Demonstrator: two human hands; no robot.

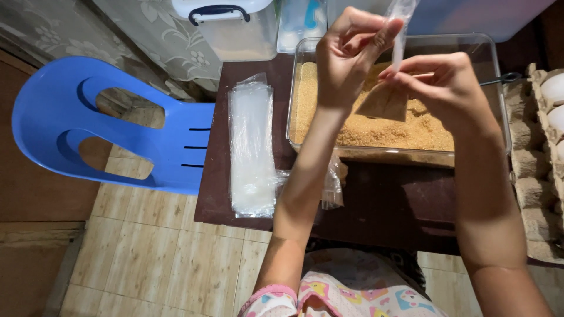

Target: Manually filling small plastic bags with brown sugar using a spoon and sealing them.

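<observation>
Both hands are raised over a clear rectangular container (pixel 305 53) of golden-brown granules (pixel 364 126), which stands at the far side of a dark brown surface (pixel 382 199). The left hand (pixel 346 56) has its fingers (pixel 385 29) closed in a pinch on the top of a narrow clear plastic bag (pixel 399 35). The right hand (pixel 443 88), just beside it, has its fingers (pixel 405 67) closed on the same bag lower down, where the bag bulges brown with granules. The bag hangs upright between the two hands, above the container. To the left on the surface lies a flat stack of clear plastic bags (pixel 251 149). A blue plastic chair (pixel 117 126) stands further left on the tiled floor (pixel 158 258). An egg tray (pixel 537 164) with pale eggs sits at the right edge. A metal handle (pixel 499 78) pokes out over the container's right rim
</observation>
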